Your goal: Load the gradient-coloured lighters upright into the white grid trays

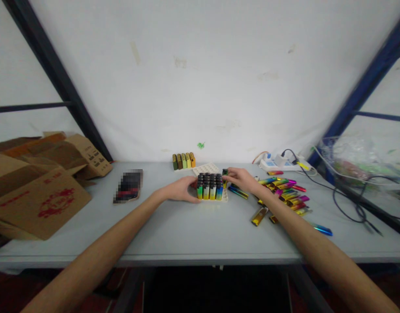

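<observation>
Several lighters (209,187) with black tops and shiny coloured bodies stand upright in rows in a white tray (225,198). My left hand (183,189) is wrapped round the left side of this block, thumb at the front. At the back right of the tray, my right hand (240,179) pinches a single lighter (225,172), held upright with its black top showing. Its lower end is partly hidden behind the rows. Beside my right forearm lies a loose pile of metallic lighters (284,193) in gold, purple, red and blue.
Behind the block, a second white tray (206,168) lies near the wall, next to a set of upright lighters (184,161). A phone (129,186) and cardboard boxes (49,187) are on the left. A power strip (280,163) and black cable (346,208) lie right.
</observation>
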`<state>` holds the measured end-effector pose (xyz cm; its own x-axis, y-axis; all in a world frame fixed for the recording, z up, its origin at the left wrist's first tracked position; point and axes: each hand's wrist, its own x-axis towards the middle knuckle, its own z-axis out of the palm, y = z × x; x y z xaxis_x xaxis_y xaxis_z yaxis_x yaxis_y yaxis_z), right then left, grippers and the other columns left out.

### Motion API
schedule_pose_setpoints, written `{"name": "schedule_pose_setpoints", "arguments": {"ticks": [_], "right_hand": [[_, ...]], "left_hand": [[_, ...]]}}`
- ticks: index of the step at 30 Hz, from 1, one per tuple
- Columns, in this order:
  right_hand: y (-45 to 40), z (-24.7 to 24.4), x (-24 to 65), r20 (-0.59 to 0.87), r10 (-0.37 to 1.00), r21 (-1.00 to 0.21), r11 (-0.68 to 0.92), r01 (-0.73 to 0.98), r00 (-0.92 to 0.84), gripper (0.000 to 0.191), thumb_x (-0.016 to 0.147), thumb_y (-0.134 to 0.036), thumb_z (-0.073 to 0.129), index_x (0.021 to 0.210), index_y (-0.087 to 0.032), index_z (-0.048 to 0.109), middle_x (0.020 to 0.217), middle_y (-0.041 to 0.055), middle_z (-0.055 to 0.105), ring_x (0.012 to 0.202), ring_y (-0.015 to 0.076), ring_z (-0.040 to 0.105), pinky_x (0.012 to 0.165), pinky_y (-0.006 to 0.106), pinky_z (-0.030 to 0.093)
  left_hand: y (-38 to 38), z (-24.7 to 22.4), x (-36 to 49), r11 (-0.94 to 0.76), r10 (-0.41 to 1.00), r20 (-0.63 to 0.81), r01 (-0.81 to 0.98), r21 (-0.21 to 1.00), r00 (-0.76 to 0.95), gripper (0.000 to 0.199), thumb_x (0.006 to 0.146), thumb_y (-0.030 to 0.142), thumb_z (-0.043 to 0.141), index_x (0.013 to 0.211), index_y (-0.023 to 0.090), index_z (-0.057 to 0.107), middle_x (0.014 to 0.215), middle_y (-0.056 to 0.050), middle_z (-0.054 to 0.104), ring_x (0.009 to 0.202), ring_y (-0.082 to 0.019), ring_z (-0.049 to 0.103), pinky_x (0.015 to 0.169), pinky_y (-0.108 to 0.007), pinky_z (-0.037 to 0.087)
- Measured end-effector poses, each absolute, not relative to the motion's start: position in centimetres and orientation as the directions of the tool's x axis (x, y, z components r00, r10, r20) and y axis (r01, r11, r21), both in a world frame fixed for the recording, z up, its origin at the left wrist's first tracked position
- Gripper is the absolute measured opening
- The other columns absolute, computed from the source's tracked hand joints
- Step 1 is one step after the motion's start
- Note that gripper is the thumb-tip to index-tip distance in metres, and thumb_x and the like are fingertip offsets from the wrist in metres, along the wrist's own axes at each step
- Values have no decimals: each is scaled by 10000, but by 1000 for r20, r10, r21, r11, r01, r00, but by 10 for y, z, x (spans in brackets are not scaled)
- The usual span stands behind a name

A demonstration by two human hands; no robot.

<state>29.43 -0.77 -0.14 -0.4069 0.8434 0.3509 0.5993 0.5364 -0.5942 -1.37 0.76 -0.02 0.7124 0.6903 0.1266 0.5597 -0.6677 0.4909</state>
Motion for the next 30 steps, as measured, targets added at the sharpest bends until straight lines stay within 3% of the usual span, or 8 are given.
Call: {"name": "schedule_pose_setpoints", "arguments": {"ticks": [4, 10, 15, 18, 22, 24, 30], "right_hand": [[-7, -6, 294, 351, 847, -670, 526, 524, -401, 430, 924, -625, 568, 797, -220, 499, 716, 9, 650, 705, 190, 630, 642, 275, 470], [-12, 5, 298, 188, 823, -685, 501, 529, -536, 334, 873, -522, 677, 914, -195, 620, 848, 53, 766, 748, 215, 690, 665, 292, 517], [-13, 17, 302, 182, 779, -495, 600, 628, -601, 295, 895, -449, 672, 975, -172, 733, 916, 63, 779, 760, 206, 678, 742, 302, 512], [-12, 21, 314, 220, 794, -384, 605, 698, -567, 330, 943, -447, 621, 1101, -185, 746, 1105, 98, 766, 979, 248, 698, 922, 349, 505], [-5, 17, 344, 225, 893, -211, 435, 875, -389, 522, 948, -527, 607, 1289, -140, 682, 1340, 207, 653, 1259, 336, 596, 1099, 438, 422], [0, 13, 357, 87, 931, -178, 364, 914, -354, 627, 867, -586, 696, 1326, -159, 669, 1365, 219, 636, 1220, 352, 624, 1046, 434, 469], [10, 6, 372, 7, 956, -177, 289, 941, -292, 309, 873, -404, 731, 1052, -152, 749, 985, 146, 757, 858, 255, 703, 756, 317, 518]], "left_hand": [[7, 0, -13, -665, 685, 128, 544, 511, 718, 635, 663, 577, 807, 1109, 156, 642, 1075, -81, 699, 948, -268, 648, 852, -360, 528], [5, 1, -13, -666, 691, 120, 562, 491, 713, 609, 668, 565, 813, 1084, 156, 638, 1071, -83, 699, 948, -271, 654, 852, -360, 532], [6, 0, -14, -652, 696, 113, 558, 513, 709, 655, 672, 563, 813, 1144, 151, 624, 1108, -91, 692, 978, -277, 650, 871, -370, 539], [5, 0, -14, -656, 694, 119, 556, 511, 710, 667, 672, 564, 814, 1165, 152, 633, 1124, -89, 690, 998, -281, 642, 892, -382, 534], [4, 2, -12, -668, 670, 127, 519, 533, 732, 662, 688, 534, 817, 1200, 155, 637, 1151, -91, 693, 1024, -287, 640, 919, -391, 527], [3, 3, -12, -665, 666, 128, 508, 547, 734, 643, 688, 513, 822, 1190, 155, 642, 1138, -90, 700, 1010, -284, 648, 903, -384, 534], [2, 2, -12, -653, 675, 137, 501, 568, 725, 667, 679, 513, 831, 1210, 155, 644, 1155, -95, 702, 1014, -292, 654, 890, -386, 541]]}}
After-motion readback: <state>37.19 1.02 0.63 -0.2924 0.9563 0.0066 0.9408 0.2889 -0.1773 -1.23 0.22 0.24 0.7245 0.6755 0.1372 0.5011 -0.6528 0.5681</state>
